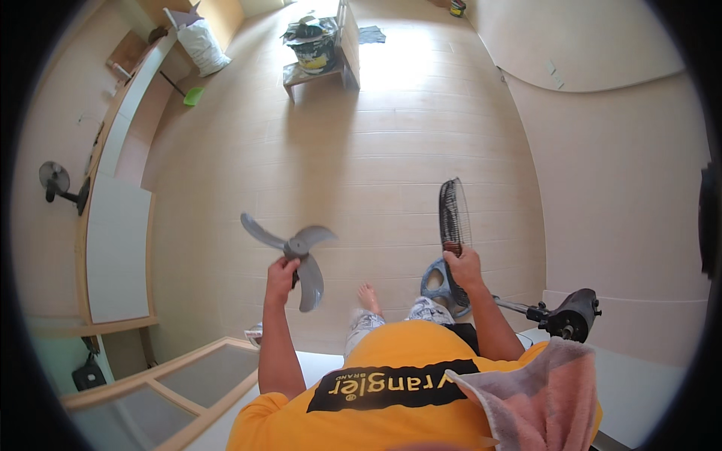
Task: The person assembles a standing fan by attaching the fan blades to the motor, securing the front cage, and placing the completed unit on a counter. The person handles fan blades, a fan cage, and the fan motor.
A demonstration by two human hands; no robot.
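Evidently, blade [296, 247] and grille [451, 213] are off the motor [576, 313].
The left hand [281, 276] grips the blade midair, the right hand [465, 269] the grille; neither is mounted yet (the motor, off to the right, looks bare).

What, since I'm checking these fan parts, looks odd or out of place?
The motor head sits bare on a pole at the right, which looks odd: the grey fan blade is in the left hand and a black wire grille in the right hand. No spill shows.
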